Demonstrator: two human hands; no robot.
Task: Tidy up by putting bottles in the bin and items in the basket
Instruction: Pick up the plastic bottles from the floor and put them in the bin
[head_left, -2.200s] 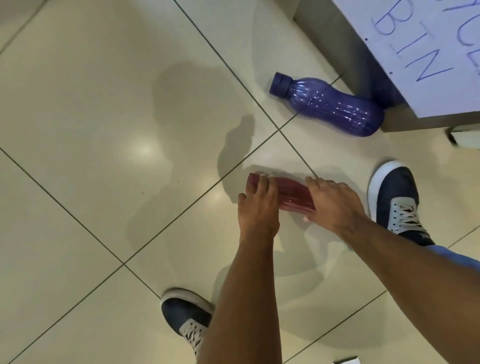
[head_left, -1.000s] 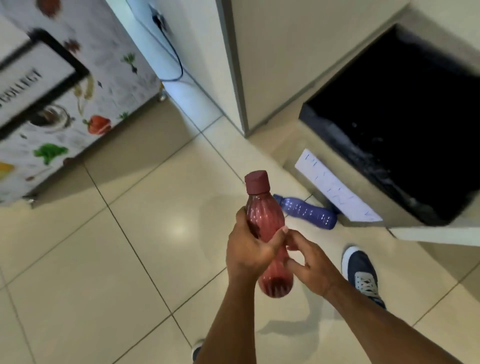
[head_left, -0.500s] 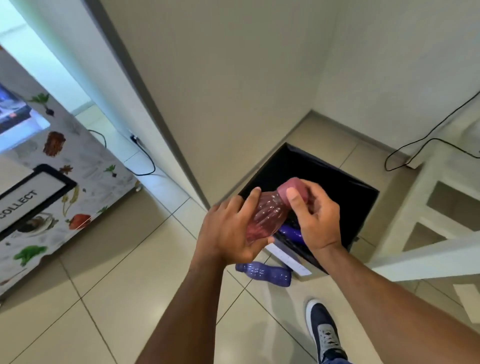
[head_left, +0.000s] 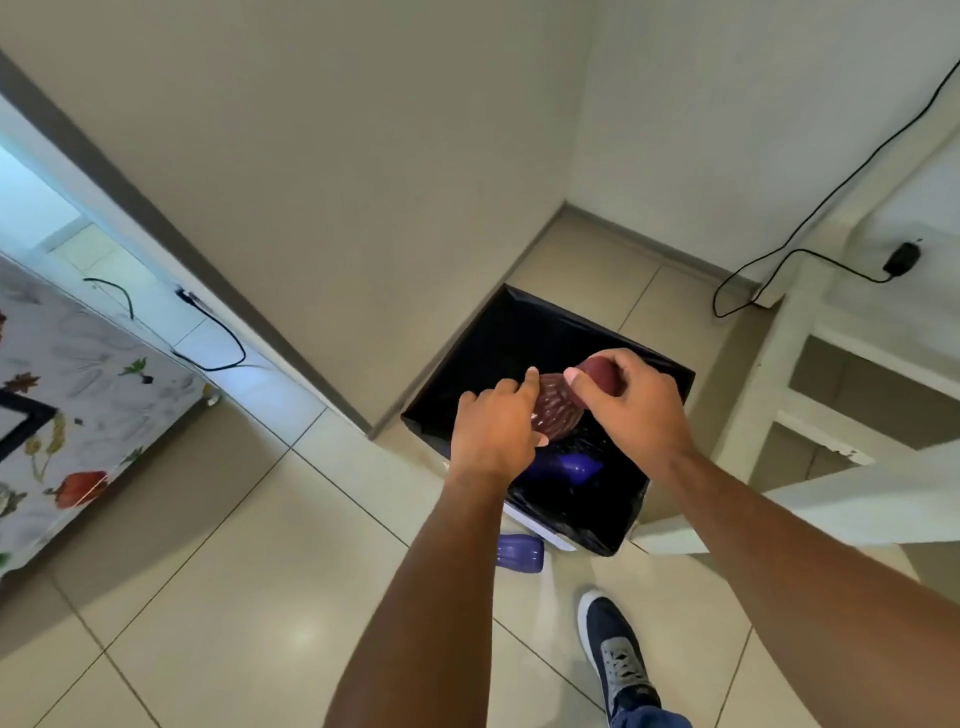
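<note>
I have the red ribbed bottle (head_left: 555, 415) held over the open mouth of the bin (head_left: 670, 410), tilted with its cap end toward my right. My left hand (head_left: 496, 434) wraps the bottle's body from the left, fingers curled round it, while my right hand (head_left: 631, 402) closes its fingers and thumb over the red cap (head_left: 597, 375). Below the bottle, inside the black liner, lies a purple bottle (head_left: 569, 465), partly hidden by my left hand. A second purple bottle (head_left: 519, 552) lies on the tiled floor (head_left: 249, 597) against the bin's front, half covered by my left forearm. A white label on the bin's front is mostly hidden, and I cannot read it. My dark sneaker (head_left: 615, 654) stands near the bin, a white shelf unit (head_left: 810, 364) just beside it on the right, a black cable (head_left: 810, 228) trailing above. A cabinet printed with vegetables (head_left: 78, 415) stands far left.
</note>
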